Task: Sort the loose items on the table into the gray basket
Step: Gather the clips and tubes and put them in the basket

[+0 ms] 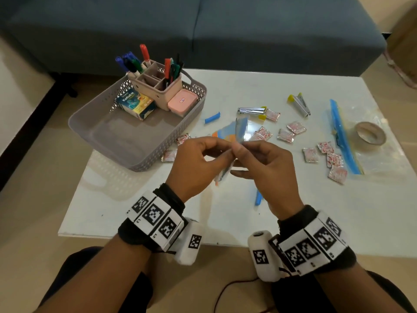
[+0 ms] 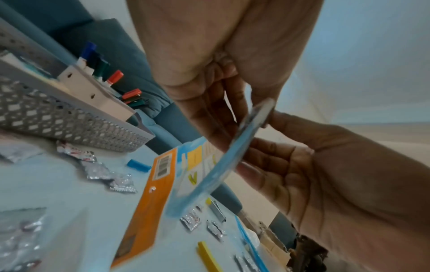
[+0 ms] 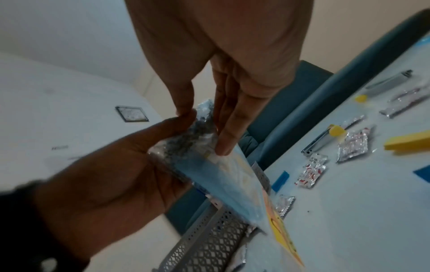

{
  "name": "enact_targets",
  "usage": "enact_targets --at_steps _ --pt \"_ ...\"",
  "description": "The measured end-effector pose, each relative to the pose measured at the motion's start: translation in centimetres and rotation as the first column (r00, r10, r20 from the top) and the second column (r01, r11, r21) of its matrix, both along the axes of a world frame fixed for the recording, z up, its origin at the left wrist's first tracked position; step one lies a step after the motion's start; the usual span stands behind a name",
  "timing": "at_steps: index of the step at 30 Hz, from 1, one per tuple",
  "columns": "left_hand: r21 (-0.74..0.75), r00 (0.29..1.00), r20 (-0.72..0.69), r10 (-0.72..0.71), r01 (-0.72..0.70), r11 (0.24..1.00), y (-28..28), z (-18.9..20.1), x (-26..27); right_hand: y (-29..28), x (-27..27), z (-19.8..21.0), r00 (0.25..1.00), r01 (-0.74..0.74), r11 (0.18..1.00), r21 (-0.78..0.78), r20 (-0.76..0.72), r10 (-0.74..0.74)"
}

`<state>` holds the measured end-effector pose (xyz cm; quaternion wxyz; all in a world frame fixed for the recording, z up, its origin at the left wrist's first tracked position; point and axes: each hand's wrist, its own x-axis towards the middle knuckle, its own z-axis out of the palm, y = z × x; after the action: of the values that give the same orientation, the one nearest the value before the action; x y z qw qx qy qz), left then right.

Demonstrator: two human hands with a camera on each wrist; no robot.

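Note:
Both hands hold a flat clear packet (image 1: 241, 128) with a blue and orange card, tilted above the middle of the white table (image 1: 248, 222). My left hand (image 1: 222, 152) pinches its lower part and my right hand (image 1: 242, 150) pinches its edge with thumb and fingers. The left wrist view shows the packet (image 2: 232, 156) edge-on between the hands; in the right wrist view the packet (image 3: 221, 171) is blurred. The gray basket (image 1: 101, 123) stands at the left and holds a pink pen holder (image 1: 158, 84), a medicine box (image 1: 136, 102) and a pink case (image 1: 182, 102).
Loose on the table lie several silver-red sachets (image 1: 261, 134), two silver staplers with yellow ends (image 1: 251, 110), a blue clip (image 1: 212, 118), another blue clip (image 1: 258, 197), a zip bag with a blue strip (image 1: 343, 136) and a tape roll (image 1: 370, 133). A blue sofa (image 1: 203, 30) stands behind.

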<state>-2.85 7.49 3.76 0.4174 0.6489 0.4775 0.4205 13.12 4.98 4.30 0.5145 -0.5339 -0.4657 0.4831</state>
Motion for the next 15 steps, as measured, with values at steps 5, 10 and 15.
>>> enact_targets --at_steps 5,10,15 --pt "-0.125 0.986 0.165 -0.002 0.023 0.992 -0.2 0.1 0.2 0.1 0.4 0.4 0.990 -0.026 0.999 -0.046 -0.137 0.019" --pt "0.016 0.991 -0.005 0.130 -0.130 0.991 -0.5 0.0 0.5 -0.1 -0.1 0.2 0.978 -0.058 0.994 -0.095 -0.207 0.037" --pt "0.052 0.989 -0.005 0.146 -0.145 0.988 -0.7 0.0 1.0 0.1 0.1 0.2 0.974 -0.083 0.987 -0.141 -0.221 0.051"
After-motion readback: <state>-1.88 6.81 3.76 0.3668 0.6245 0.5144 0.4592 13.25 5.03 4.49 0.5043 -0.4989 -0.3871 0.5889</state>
